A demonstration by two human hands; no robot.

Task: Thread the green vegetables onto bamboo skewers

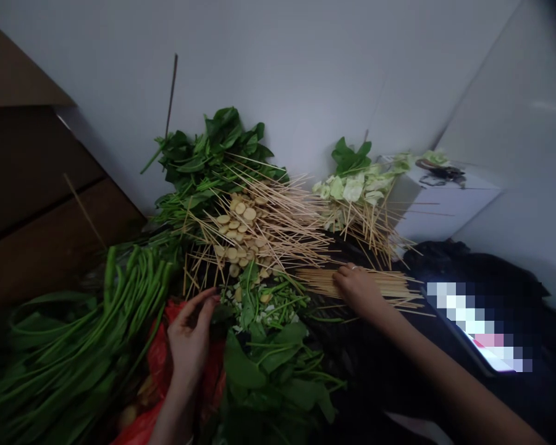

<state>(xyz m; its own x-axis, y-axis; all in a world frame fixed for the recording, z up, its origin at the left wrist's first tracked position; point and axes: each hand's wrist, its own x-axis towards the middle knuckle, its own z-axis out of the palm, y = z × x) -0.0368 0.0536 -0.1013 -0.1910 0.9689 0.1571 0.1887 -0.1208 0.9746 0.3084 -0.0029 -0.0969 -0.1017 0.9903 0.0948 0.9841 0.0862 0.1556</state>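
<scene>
My right hand [358, 287] lies over a bundle of bare bamboo skewers [315, 281], its fingers curled onto them. My left hand [189, 330] is closed, thumb and forefinger tips brought together beside a pile of chopped green-and-white scraps [278, 306]; whether anything is between the tips I cannot make out. Just beyond it, skewered potato slices [238, 235] lie heaped, their sticks pointing mostly right. Loose leafy greens [278, 364] lie between my forearms. Under my left wrist shows a red plastic bag [160, 352].
Long-stemmed greens [134, 284] fill the left side. Leafy skewers [213, 148] stand against the white wall at the back. Skewered cabbage [352, 188] leans near a white box [449, 204] with keys [442, 175] on top. A lit phone [477, 334] lies on dark material at right.
</scene>
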